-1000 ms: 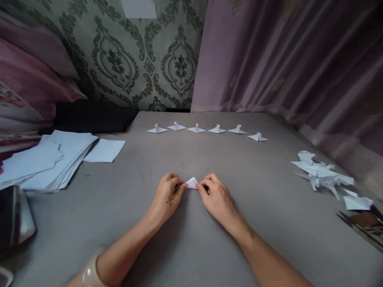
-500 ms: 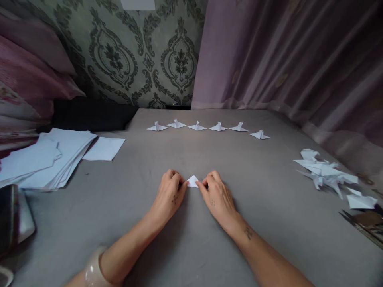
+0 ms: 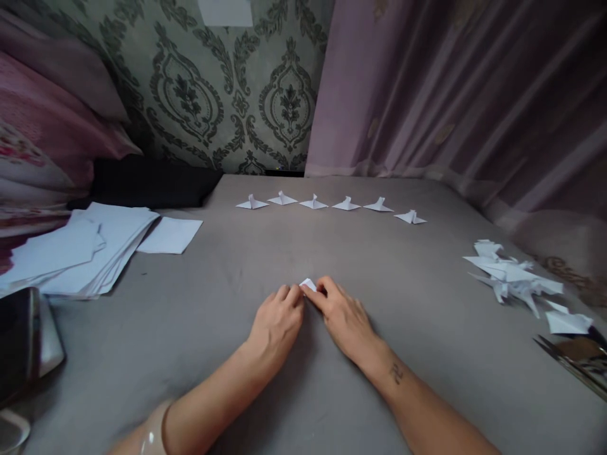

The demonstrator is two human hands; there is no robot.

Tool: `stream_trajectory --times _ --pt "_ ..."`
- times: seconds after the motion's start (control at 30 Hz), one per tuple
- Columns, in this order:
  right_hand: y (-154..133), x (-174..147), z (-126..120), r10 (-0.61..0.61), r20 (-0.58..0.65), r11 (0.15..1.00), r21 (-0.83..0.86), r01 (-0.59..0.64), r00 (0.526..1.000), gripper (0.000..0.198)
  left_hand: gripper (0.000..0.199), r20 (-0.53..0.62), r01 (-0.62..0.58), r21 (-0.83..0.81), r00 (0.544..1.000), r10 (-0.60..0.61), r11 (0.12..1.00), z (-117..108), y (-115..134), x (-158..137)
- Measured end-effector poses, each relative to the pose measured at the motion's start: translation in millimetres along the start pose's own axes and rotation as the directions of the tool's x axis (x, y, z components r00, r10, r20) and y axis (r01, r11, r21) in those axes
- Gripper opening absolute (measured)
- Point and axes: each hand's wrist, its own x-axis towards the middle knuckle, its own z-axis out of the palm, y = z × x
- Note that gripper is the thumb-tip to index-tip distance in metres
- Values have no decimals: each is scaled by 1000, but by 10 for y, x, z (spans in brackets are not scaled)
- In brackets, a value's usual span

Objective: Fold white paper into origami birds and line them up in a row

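A small folded piece of white paper [image 3: 310, 284] lies on the grey surface between my hands, mostly covered by fingers. My left hand [image 3: 279, 316] is closed at its left edge, knuckles up, its fingertips hidden. My right hand [image 3: 342, 311] pinches the paper from the right, the thumb stretched across its front. Beyond the hands, several folded paper birds [image 3: 313, 203] stand in a loose row near the far edge.
A stack of white paper sheets [image 3: 90, 253] lies at left, with a smaller paper piece [image 3: 171, 235] beside it. A dark phone [image 3: 19, 341] is at the left edge. At right are a pile of folded paper shapes [image 3: 515, 275] and scissors [image 3: 564, 360].
My left hand has turned over more and moved right, closer to my right hand. The right thumb has slid left across the paper, so less of the paper shows.
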Motion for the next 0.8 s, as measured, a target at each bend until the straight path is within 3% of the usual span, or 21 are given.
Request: stream_trajectory --times 0.17,0.37,0.53,0.67,0.8 --pt "-6 -86 -108 8 36 999 -39 -7 999 45 26 -28 24 -16 999 -24 1000 32 35 -60" --pt "74 -178 -237 76 84 997 -1 -76 994 39 19 -9 64 -53 998 -64 997 -79 -49 -103" --pt "213 -160 -289 72 77 983 165 -84 994 37 13 -197 139 -243 962 -189 960 -49 -145 -56" --pt "314 -111 -249 44 29 953 299 -50 999 31 25 -248 50 -426 954 -170 904 86 -217 -1" --pt "389 -87 -182 34 4 941 337 -33 999 28 13 -252 -34 -490 962 -105 871 105 -220 28"
